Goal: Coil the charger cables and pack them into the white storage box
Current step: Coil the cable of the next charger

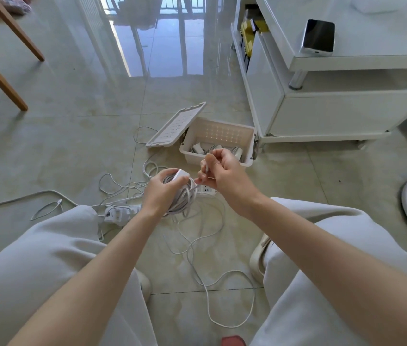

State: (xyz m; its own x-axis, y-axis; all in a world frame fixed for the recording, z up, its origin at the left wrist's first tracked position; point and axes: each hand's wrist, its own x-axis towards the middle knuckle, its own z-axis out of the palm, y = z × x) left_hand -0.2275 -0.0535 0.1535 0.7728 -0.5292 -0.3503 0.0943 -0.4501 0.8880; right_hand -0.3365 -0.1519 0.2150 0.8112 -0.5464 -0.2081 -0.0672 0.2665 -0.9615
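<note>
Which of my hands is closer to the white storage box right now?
Right. The right hand, pinching a cable end, overlaps the near wall of the white storage box in view. The left hand, gripping the coiled charger cable, is farther back, leftward.

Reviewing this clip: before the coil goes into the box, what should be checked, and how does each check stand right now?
1. Grip of the left hand on the coil and charger brick: ok, fingers curl round the bundle.
2. Grip of the right hand on the cable end: ok, pinched.
3. The white storage box open, the lid leaning beside it: ok.
4. Room in the box: ok, chargers cover only the bottom.
5. Coil free of the loose cables on the floor: cannot tell, strands tangle under it.
</note>
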